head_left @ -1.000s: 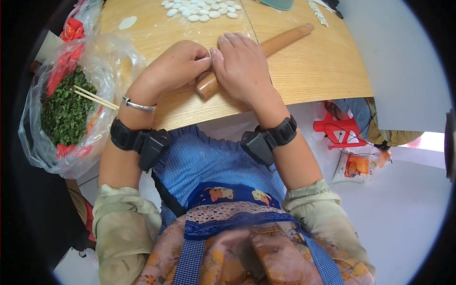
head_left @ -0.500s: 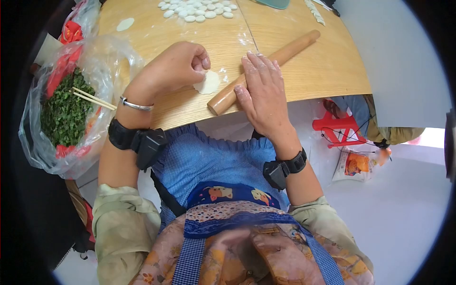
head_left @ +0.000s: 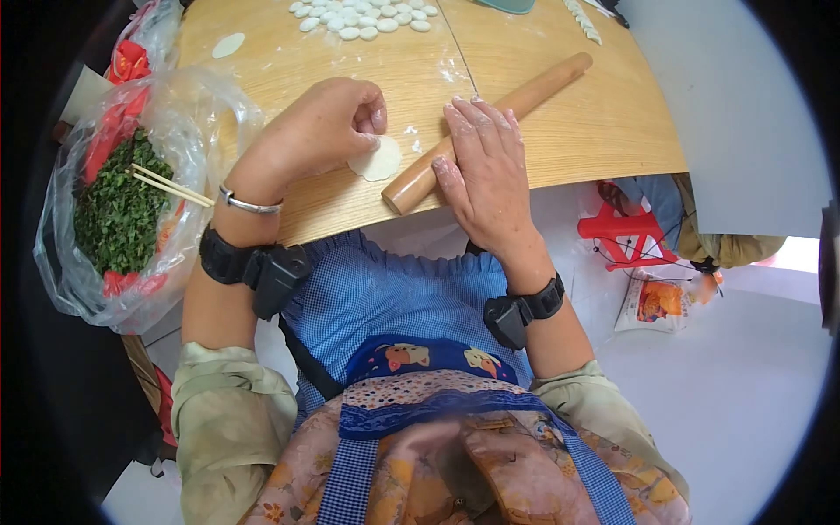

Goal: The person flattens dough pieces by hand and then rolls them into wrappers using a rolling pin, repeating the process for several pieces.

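Dough disc [head_left: 376, 160] lies near the front edge of the surface [head_left: 604, 131], touching the rolling pin [head_left: 534, 87]; this I see from the head view. The left hand [head_left: 319, 127] has its grip closed on the rim of the disc. The right hand [head_left: 481, 171] lies flat on the pin, grip open. I judge the work is early: one rolled wrapper [head_left: 227, 45] lies toward the far left corner, and many small dough pieces [head_left: 359, 17] at the far edge are not yet flattened.

Wooden table [head_left: 604, 131], pale floor [head_left: 735, 385], red stool [head_left: 626, 236].
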Available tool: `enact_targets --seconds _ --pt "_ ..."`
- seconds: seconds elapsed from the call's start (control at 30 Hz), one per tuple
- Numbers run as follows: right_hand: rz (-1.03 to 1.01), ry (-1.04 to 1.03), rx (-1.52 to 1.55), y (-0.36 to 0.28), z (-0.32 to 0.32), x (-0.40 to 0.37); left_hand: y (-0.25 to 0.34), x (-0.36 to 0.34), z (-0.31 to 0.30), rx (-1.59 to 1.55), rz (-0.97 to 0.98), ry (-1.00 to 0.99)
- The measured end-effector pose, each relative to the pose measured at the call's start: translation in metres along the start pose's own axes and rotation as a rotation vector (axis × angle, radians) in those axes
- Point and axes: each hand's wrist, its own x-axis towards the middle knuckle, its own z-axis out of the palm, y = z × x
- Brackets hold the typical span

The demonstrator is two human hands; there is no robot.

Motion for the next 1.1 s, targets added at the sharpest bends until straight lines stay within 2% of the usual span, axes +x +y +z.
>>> enact_targets --seconds 0.17,0.33,0.43,0.57,0.77,0.83,0.87,0.93,0.97,1.03,1.1 --pt "0.007 0.011 0.011 0.002 -0.001 -0.002 0.001 -0.002 -0.006 -0.077 -0.017 -0.006" --pt "-0.165 -0.109 0.075 0.016 -0.017 0.002 0.0 -0.002 -0.009 -0.012 -0.055 -0.02" --pt "-0.193 -0.174 0.07 0.02 -0.025 0.003 -0.001 0.0 -0.009 0.042 -0.035 -0.015" --pt "-0.184 -0.109 0.029 0.017 -0.014 -0.001 -0.001 0.0 -0.007 0.027 0.02 0.0" --pt "-0.114 0.002 -0.074 0.004 -0.002 -0.006 0.0 0.009 0.009 -0.222 0.1 0.1" --pt "-0.077 -0.008 -0.062 0.0 -0.002 -0.007 0.002 0.011 0.014 -0.464 0.016 0.02" --pt "-0.078 -0.005 -0.061 -0.001 -0.003 -0.007 0.003 0.012 0.015 -0.461 0.017 0.021" --pt "-0.064 -0.02 -0.065 -0.002 -0.004 -0.008 0.004 0.013 0.017 -0.48 -0.11 0.044" --pt "-0.064 -0.019 -0.065 -0.003 -0.004 -0.008 0.002 0.013 0.018 -0.479 -0.109 0.044" --pt "-0.058 -0.02 -0.061 -0.004 -0.004 -0.008 -0.002 0.013 0.021 -0.211 -0.002 0.131" --pt "-0.068 0.0 -0.042 -0.003 -0.005 -0.005 0.002 0.013 0.019 -0.155 -0.003 0.122"
